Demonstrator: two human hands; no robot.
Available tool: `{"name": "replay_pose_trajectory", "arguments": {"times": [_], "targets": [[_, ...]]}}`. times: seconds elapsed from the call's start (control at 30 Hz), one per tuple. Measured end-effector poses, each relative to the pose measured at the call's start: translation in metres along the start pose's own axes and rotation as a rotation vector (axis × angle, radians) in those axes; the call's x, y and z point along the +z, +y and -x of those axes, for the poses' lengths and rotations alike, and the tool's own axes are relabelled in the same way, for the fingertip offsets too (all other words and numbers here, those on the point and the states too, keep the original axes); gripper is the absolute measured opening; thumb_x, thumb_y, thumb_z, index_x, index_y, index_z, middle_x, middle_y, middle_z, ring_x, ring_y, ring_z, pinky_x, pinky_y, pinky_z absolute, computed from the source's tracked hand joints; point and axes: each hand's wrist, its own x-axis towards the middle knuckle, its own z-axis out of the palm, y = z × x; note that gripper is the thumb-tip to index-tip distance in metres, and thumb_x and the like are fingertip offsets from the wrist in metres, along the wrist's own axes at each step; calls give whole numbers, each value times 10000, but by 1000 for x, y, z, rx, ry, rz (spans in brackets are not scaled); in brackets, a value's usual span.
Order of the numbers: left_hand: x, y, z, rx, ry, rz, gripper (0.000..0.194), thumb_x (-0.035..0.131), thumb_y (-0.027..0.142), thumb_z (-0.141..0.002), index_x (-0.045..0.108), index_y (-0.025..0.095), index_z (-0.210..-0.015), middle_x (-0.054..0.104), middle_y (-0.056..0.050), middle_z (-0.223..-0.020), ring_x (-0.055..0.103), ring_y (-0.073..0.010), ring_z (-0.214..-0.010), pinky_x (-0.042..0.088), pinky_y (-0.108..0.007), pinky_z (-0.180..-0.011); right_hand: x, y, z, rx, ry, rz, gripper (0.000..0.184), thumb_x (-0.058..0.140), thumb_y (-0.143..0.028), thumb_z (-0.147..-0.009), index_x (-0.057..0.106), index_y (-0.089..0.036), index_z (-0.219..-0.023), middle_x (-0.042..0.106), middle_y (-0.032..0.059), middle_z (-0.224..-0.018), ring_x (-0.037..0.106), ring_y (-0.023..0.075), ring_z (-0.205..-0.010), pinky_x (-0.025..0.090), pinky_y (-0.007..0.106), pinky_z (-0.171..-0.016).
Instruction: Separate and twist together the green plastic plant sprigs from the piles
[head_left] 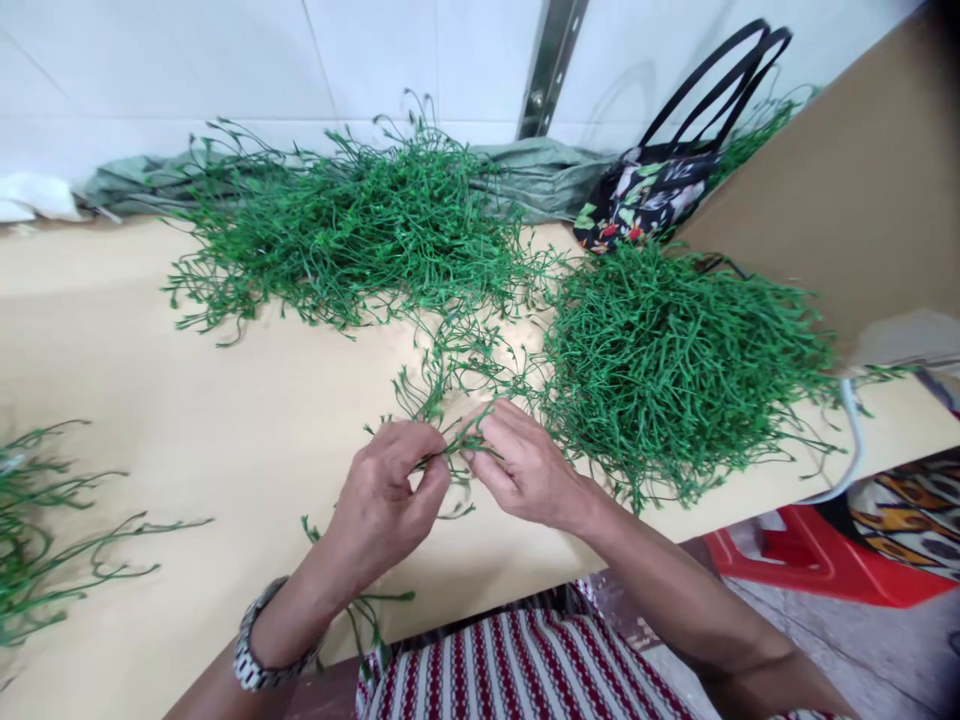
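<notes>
My left hand (390, 490) pinches thin green artificial plant stems (431, 400) near the front of the table, thumb against the forefinger. Close beside it on the right, my right hand (517, 465) also pinches a green stem (471, 432) between its fingertips. The stems run between both hands, and more sprigs stick out behind and below the left wrist. Exactly where the pieces meet is hidden by the fingers. Just to the right of my right hand lies a dense heap of green stems (675, 360).
A long pile of stems (360, 220) lies along the wall, and another bunch (45, 530) is at the left edge. A flowered black bag (645, 190) and a large cardboard box (840, 190) stand at the back right. A red stool (810, 560) is below the table (247, 420).
</notes>
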Motion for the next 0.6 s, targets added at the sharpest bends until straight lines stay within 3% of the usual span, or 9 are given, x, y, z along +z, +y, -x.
{"name": "replay_pose_trajectory", "arguments": {"times": [0.13, 0.23, 0.4, 0.53, 0.6], "targets": [[1, 0, -1, -100, -84, 39, 123, 400, 123, -745, 480, 172, -665, 456, 23, -579, 430, -118, -587, 350, -242, -603, -3, 1, 0, -21, -37, 26, 96, 372, -101, -788, 424, -179, -765, 471, 24, -684, 399, 146, -646, 368, 271, -641], [3, -2, -3, -77, -146, 50, 140, 408, 142, -762, 485, 169, -648, 471, 26, -578, 423, -113, -586, 340, -256, -653, -5, -1, 1, -41, -93, 86, 74, 394, -128, -809, 440, -172, -770, 480, 30, -685, 399, 147, -645, 348, 265, -619], [-5, 0, -4, 89, -369, 145, 268, 361, 87, -773, 308, 178, -526, 319, 44, -501, 315, -99, -509, 309, -261, -616, -15, 0, 4, -113, -295, -12, 135, 389, -109, -767, 397, -186, -657, 428, -7, -580, 354, 119, -546, 293, 250, -531], [-16, 5, -2, 285, -647, 205, 266, 370, 8, -701, 250, 183, -541, 362, 25, -523, 366, -121, -555, 319, -289, -648, -24, -1, 7, -166, -547, -284, 147, 369, -65, -652, 342, -193, -584, 349, -38, -528, 332, 92, -506, 289, 221, -503], [-17, 8, 1, 336, -744, 199, 274, 385, -34, -623, 242, 184, -536, 398, 17, -521, 395, -132, -578, 330, -296, -657, -27, -5, 8, -196, -658, -307, 164, 365, -38, -572, 310, -190, -545, 332, -47, -508, 311, 84, -487, 288, 215, -491]]}}
